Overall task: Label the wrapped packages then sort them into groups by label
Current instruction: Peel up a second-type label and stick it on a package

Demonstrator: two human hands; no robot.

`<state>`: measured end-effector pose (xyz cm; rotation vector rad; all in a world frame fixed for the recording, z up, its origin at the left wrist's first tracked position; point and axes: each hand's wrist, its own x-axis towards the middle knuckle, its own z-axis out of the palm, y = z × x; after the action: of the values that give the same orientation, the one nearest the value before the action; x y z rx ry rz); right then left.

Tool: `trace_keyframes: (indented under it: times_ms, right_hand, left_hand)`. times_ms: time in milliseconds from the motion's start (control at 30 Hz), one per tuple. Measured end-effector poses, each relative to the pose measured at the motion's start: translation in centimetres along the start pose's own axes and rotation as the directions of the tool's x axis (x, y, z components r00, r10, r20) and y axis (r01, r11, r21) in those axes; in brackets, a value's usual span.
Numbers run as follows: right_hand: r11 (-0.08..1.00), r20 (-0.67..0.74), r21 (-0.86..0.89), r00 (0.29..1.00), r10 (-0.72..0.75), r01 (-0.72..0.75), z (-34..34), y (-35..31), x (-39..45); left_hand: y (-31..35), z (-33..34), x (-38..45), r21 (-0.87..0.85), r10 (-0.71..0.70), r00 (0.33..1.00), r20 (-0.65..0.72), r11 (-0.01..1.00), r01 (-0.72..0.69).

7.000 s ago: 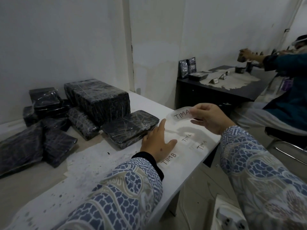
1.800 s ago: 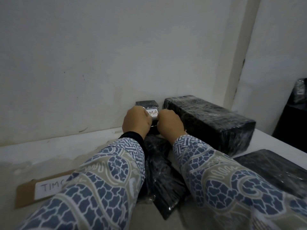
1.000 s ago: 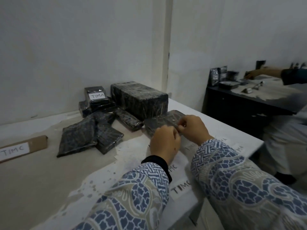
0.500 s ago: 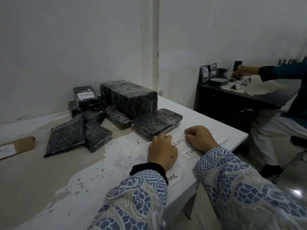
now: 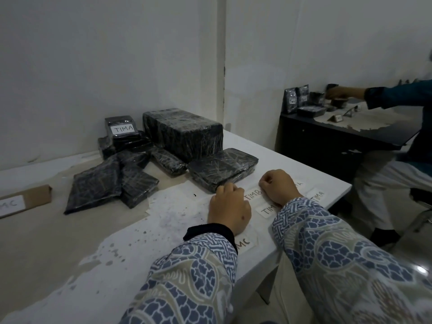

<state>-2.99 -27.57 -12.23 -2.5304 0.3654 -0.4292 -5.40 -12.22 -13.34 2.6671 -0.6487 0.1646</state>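
Several black wrapped packages lie on the white table (image 5: 292,164): a large block (image 5: 184,132), a flat tray-shaped package (image 5: 222,168), flat pouches (image 5: 95,183), and a small stack topped by a package with a TIMA label (image 5: 123,129). Loose labels lie near the front edge: a TIMB label (image 5: 253,192), a TIM label (image 5: 267,209), a TIMA label (image 5: 319,197) and a TIMC label (image 5: 244,243). My left hand (image 5: 229,206) rests with curled fingers at the TIMB label's left end. My right hand (image 5: 278,188) picks at its right end, fingertips hidden.
A brown cardboard strip marked TIMC (image 5: 23,201) lies at the far left. To the right stands a black desk (image 5: 327,136) with small dark packages, where another person (image 5: 397,97) sits and reaches across it. The table's right corner is near my right arm.
After pressing the TIMA label onto the small package at the back, both hands came back to the front edge. Since half a second ago they have stayed at the TIMB label.
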Motion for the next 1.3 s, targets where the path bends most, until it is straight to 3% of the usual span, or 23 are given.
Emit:
trace_keyframes:
  times_ms: [167,333,433,533,633,767,867,933,1100,1300]
  right_hand:
    - [0.999,0.078,-0.049,0.997,-0.009,0.012,0.1,0.0,0.0]
    - [0.988,0.176,0.143,0.984,0.024,-0.050,-1.1,0.8,-0.2]
    - [0.823,0.274,0.515,0.956,0.108,-0.240,-1.8,0.8,-0.6]
    - [0.663,0.348,0.665,0.928,0.132,-0.344,-2.4,0.8,-1.0]
    - [0.612,0.365,0.702,0.922,0.128,-0.363,-2.4,1.2,-0.9]
    - [0.588,0.259,0.761,0.959,0.114,-0.276,-2.2,1.4,-0.8]
    - [0.680,0.178,0.710,0.981,0.078,-0.183,-2.4,1.9,-1.1]
    - [0.740,0.217,0.650,0.975,0.040,-0.175,-2.4,2.0,-1.4]
    - [0.688,0.320,0.677,0.946,0.046,-0.262,-2.7,2.4,-1.4]
    - [0.666,0.297,0.711,0.955,0.007,-0.226,-2.7,2.2,-1.8]
  left_hand:
    - [-0.1,-0.1,0.0,-0.028,-0.013,1.000,0.003,1.000,0.013]
    - [0.0,-0.2,0.2,0.001,-0.001,0.999,0.034,1.000,0.001]
    - [0.0,-0.1,0.2,-0.005,0.002,0.999,0.044,1.000,-0.002]
    - [0.0,-0.2,0.3,-0.035,-0.009,1.000,0.025,0.999,0.009]
    - [0.2,-0.3,0.3,-0.097,-0.043,0.999,-0.030,0.995,0.040]
    - [0.5,-0.6,0.0,-0.249,-0.111,0.991,-0.081,0.965,0.088]
    - [0.7,-0.7,-0.2,-0.288,-0.104,0.987,-0.123,0.955,0.064]
    - [0.7,-0.7,-0.3,-0.301,-0.095,0.985,-0.142,0.952,0.049]
    - [0.8,-0.7,-0.4,-0.309,-0.074,0.984,-0.164,0.951,0.021]
    - [1.0,-0.5,-0.5,-0.295,-0.024,0.983,-0.185,0.955,-0.032]
